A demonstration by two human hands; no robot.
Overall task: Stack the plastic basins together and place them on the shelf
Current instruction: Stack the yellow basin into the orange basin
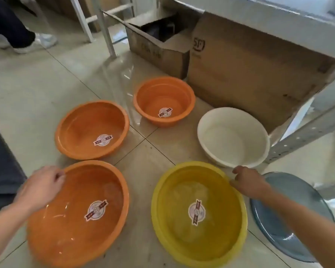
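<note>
While nothing is nested yet: six basins lie apart on the tiled floor
Left hand (44, 183): fingers curled at the large orange round plastic basin (79, 213), 10 o'clock rim
Right hand (249, 182): pinching the yellow round plastic basin (198, 213), 2 o'clock rim
Advice: lift level, seat concentrically

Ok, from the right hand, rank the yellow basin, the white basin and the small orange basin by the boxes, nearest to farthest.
Judged from the right hand:
1. Yellow basin, its rim right at the fingers, on the hand's left.
2. White basin, just beyond the fingertips, near the shelf leg.
3. Small orange basin, farthest, up by the cardboard boxes.
The first two are close together.
</note>
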